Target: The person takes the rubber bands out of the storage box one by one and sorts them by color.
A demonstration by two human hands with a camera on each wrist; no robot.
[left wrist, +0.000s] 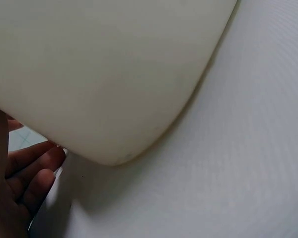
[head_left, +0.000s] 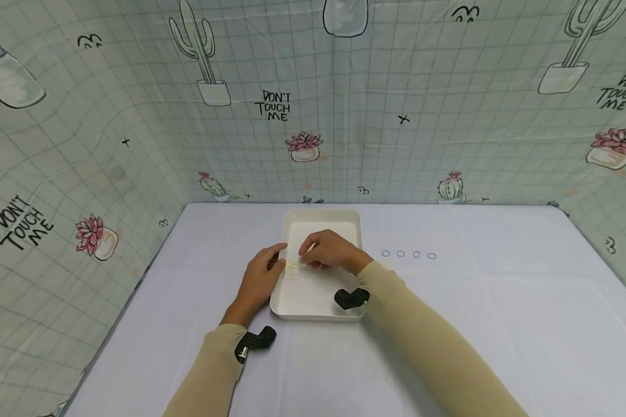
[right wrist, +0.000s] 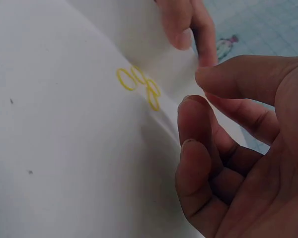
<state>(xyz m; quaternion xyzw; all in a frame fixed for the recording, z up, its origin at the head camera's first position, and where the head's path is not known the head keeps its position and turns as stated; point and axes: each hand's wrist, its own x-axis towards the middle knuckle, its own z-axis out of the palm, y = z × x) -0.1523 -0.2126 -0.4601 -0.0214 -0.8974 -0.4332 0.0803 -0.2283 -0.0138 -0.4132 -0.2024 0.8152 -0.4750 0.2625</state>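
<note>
My left hand [head_left: 258,281] holds the left rim of a white tray [head_left: 318,310]. Its thumb lies over the rim in the right wrist view, and in the left wrist view its other fingers [left wrist: 37,186] curl against the outside. Inside the tray, near that left wall, several thin yellow rings [right wrist: 126,79] lie close together, some overlapping. My right hand [head_left: 331,250] hovers over the tray just right of these rings. Its fingers [right wrist: 193,163] are loosely bent, thumb and fingertips slightly apart, with nothing visible between them.
Right of the tray, several small blue rings [head_left: 401,253] form a row on the white tabletop [head_left: 501,324]. A faint yellow ring [head_left: 387,263] sits just below the row's left end. A patterned cloth [head_left: 396,87] hangs behind and at both sides.
</note>
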